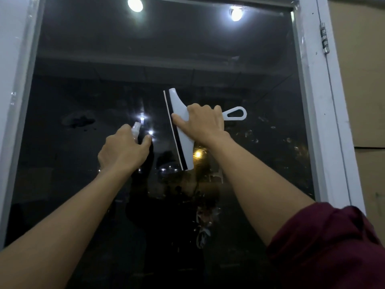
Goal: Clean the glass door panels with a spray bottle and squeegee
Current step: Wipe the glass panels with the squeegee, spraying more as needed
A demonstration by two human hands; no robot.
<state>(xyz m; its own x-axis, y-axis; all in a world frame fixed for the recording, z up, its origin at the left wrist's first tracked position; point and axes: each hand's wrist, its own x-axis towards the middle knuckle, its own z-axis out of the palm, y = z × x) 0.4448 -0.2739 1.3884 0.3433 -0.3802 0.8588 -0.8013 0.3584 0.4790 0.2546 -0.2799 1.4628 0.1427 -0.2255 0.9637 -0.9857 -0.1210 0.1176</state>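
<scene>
Head view: right hand (203,122) grips the squeegee (179,109), likely light and stiff, at its handle neck; left hand (123,151) wraps the small spray bottle (136,127).

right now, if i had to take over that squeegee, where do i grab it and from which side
Take the squeegee by its narrow handle, coming from the right: the handle sticks out sideways to the right, ending in a loop, while the near-upright blade faces left. The right hand grips it there, at the neck.
</scene>
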